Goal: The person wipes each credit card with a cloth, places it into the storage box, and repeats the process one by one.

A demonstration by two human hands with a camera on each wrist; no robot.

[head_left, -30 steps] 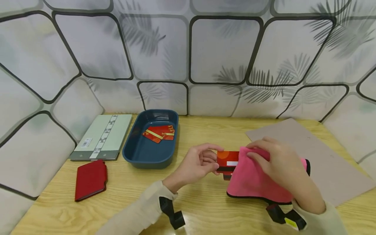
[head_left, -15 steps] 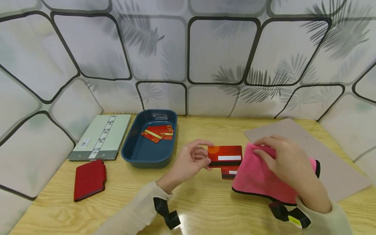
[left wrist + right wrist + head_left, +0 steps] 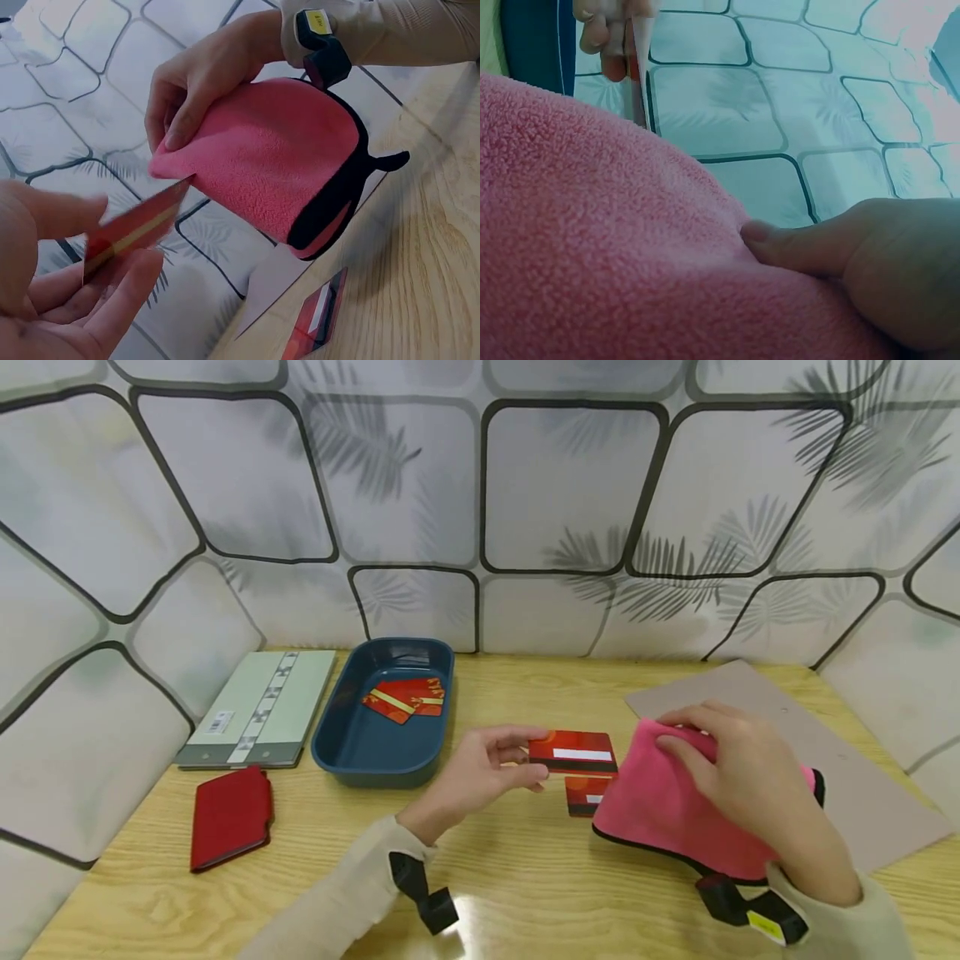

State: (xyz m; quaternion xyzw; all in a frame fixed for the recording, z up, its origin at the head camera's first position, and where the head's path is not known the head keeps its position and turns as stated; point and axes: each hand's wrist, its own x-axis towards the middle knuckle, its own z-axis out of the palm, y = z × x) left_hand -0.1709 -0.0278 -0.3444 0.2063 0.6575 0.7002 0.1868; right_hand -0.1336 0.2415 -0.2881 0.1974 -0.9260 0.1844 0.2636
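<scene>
Between thumb and fingers, my left hand (image 3: 483,768) pinches a red card (image 3: 573,750) with a white strip and a dark stripe. In the left wrist view that card (image 3: 139,232) is tilted, its far corner close to the cloth. My right hand (image 3: 742,768) grips the upper edge of a pink fleecy cloth (image 3: 667,814) with black trim, raised and draped below the fingers. A second red card (image 3: 585,796) lies on the table, partly behind the cloth's left edge. Up close, the right wrist view shows the thumb (image 3: 802,244) pressed on the pink cloth.
A blue tray (image 3: 360,760) holds several red cards (image 3: 405,699). Left of it are a pale green folder (image 3: 255,710) and a red notebook (image 3: 231,818). A grey-brown board (image 3: 810,760) lies on the wooden table (image 3: 525,893) at the right, and patterned walls stand behind.
The left hand has drawn the card leftward, so more of it shows beside the cloth. My right hand has shifted slightly right with the cloth, and more of the card on the table shows.
</scene>
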